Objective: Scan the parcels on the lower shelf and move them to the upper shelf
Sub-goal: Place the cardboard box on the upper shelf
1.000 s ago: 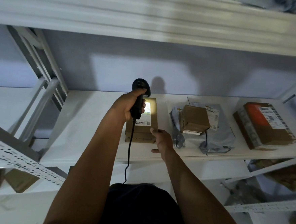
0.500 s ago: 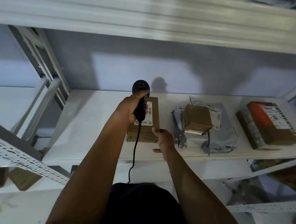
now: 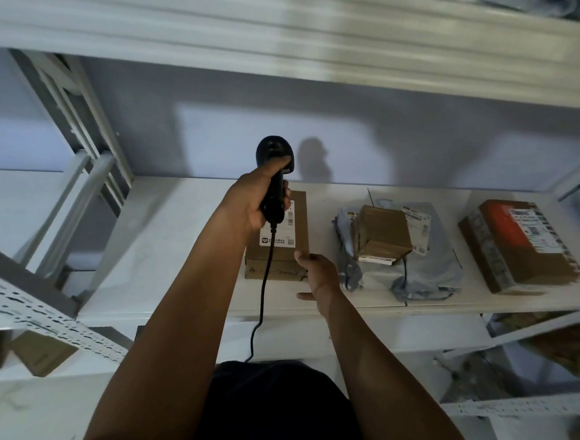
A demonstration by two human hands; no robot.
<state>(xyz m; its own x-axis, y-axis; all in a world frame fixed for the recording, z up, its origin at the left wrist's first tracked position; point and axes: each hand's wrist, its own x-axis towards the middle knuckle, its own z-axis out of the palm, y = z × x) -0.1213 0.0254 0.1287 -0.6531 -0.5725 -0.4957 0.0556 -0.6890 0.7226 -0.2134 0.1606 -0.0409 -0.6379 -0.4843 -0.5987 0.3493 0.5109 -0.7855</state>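
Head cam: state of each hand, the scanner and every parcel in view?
Left hand: gripping barcode scanner, raised above box.
Right hand: open, at long cardboard box corner.
Long cardboard box: flat, label up.
Small cardboard box: sitting on grey poly mailer.
Red-labelled box: flat, untouched.

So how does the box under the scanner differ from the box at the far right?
The left box is plain brown and lies straight; the right box has a red patch and lies turned at an angle. The right hand touches the left box; nothing touches the right box. Both are brown cardboard with white labels on the lower shelf.
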